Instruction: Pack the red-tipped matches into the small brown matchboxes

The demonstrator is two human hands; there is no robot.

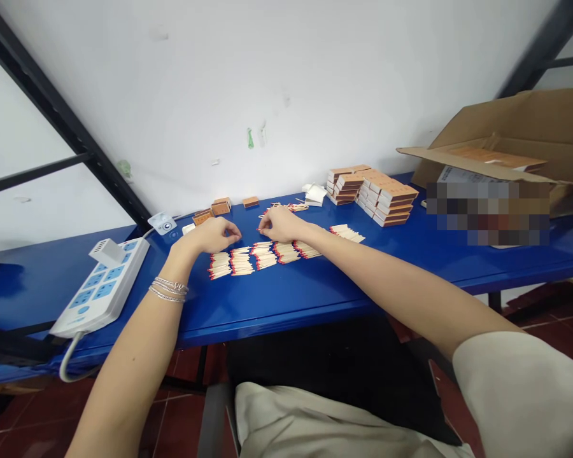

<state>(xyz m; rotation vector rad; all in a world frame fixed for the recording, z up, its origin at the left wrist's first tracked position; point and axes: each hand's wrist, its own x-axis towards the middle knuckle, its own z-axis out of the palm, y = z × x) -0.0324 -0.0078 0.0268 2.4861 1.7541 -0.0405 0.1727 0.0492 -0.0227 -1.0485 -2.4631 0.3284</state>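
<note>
Several small piles of red-tipped matches (262, 256) lie in a row on the blue table (315, 286). My left hand (213, 235), with bracelets on the wrist, rests curled just behind the leftmost piles. My right hand (277, 224) is curled above the middle piles, its fingertips pinched near the matches; what they hold is too small to make out. Another pile of matches (347, 233) lies to the right of my right forearm, and loose matches (291, 207) lie behind my right hand.
Stacks of matchboxes (377, 194) stand at the back right, and a few single boxes (219, 208) at the back left. An open cardboard carton (506, 152) sits at far right. A white power strip (102, 286) lies at left. White wall behind.
</note>
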